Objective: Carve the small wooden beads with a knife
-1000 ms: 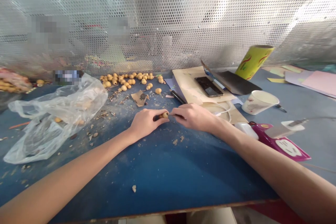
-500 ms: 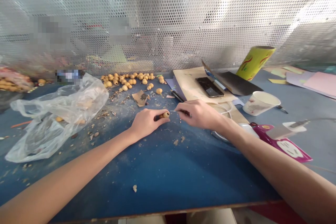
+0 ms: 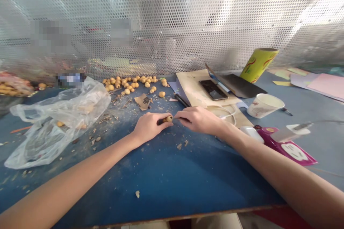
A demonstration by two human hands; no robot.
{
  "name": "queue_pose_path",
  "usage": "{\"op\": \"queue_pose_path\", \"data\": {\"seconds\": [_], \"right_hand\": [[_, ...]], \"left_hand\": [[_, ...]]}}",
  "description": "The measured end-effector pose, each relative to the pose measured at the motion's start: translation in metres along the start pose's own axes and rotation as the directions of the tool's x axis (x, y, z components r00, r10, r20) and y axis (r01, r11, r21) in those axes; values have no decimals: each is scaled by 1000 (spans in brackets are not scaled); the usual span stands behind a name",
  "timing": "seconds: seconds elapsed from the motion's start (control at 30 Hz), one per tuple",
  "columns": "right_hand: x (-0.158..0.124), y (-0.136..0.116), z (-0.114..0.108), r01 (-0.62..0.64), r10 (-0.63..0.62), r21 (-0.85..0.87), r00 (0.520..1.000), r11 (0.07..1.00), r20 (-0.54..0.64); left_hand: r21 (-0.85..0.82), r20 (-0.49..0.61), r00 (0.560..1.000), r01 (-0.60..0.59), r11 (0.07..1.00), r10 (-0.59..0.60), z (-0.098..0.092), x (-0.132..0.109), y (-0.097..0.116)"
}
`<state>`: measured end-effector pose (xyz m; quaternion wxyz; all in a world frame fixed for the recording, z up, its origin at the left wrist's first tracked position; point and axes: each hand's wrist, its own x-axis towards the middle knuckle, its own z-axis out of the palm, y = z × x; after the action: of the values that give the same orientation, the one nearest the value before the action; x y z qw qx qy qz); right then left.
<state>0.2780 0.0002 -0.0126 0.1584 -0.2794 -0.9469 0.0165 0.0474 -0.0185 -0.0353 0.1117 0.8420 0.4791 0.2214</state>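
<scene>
My left hand (image 3: 148, 126) is closed around a small tan gourd (image 3: 169, 118), whose end with a dark hole faces right. Just to the right, my right hand (image 3: 197, 120) pinches a thin tool (image 3: 176, 117); its slim tip points at the gourd's hole, and fingers cover the rest, so its exact kind cannot be made out. Whether the tip touches the gourd is too small to tell. Behind the hands lie several more small gourds (image 3: 129, 85), some with holes, and a torn brown scrap (image 3: 143, 101).
A crumpled clear plastic bag (image 3: 48, 125) covers the left side. At right are a phone (image 3: 213, 89) on papers, a black marker-like stick (image 3: 181, 99), a paper cup (image 3: 264, 106), a yellow tube (image 3: 259, 65) and a pink power strip (image 3: 287, 146). Perforated metal (image 3: 166, 25) stands behind the table.
My right hand has moved slightly left, bringing the tool's tip close to the gourd's hole. The left hand keeps its hold on the gourd. The view has shifted a little.
</scene>
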Motion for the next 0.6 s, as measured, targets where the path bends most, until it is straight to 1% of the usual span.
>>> {"op": "queue_pose_path", "data": {"seconds": [0.13,0.43,0.6], "right_hand": [[0,0,1,15,-16,-22,1000,1000,-5],[1,-1,2,6,-6,-8,1000,1000,-18],[0,-2,-4,7,-8,-30,1000,1000,-27]], "left_hand": [[6,-3,1000,-8,1000,8,0,1,0],[6,1,1000,-1,1000,1,0,0,0],[19,0,1000,-14,1000,14,-1,0,1]]}}
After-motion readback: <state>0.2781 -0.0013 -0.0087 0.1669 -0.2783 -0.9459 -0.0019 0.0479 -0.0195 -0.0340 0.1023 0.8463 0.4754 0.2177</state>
